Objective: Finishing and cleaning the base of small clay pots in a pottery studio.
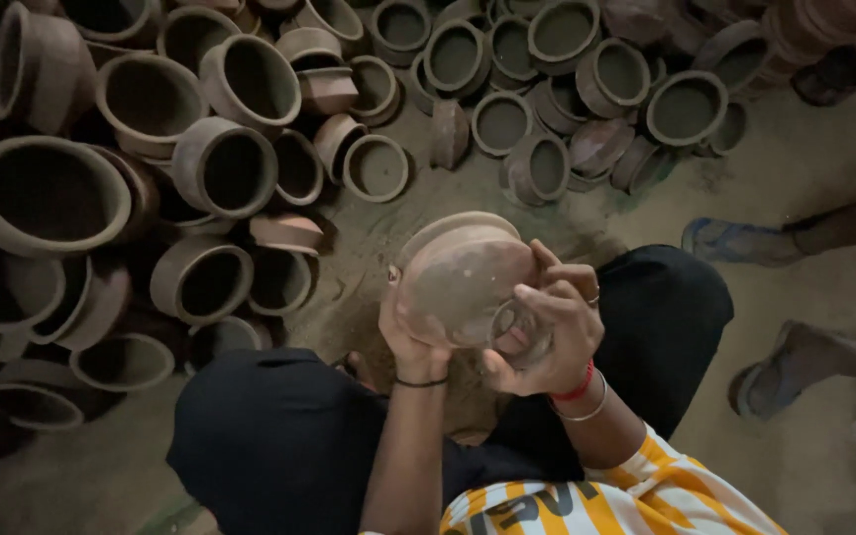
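A pottery workshop is shown: many brown clay pots (pixel 151 168) are piled on a dusty dirt floor (pixel 814 159).

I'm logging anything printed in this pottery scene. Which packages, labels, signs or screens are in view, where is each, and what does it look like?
No packages, labels, signs or screens.
Only print: dark block lettering on the yellow-and-white striped shirt, bottom edge, partly cut off.
Elsewhere, plain brown clay pots; the left hand and right hand hold an unmarked clay pot.
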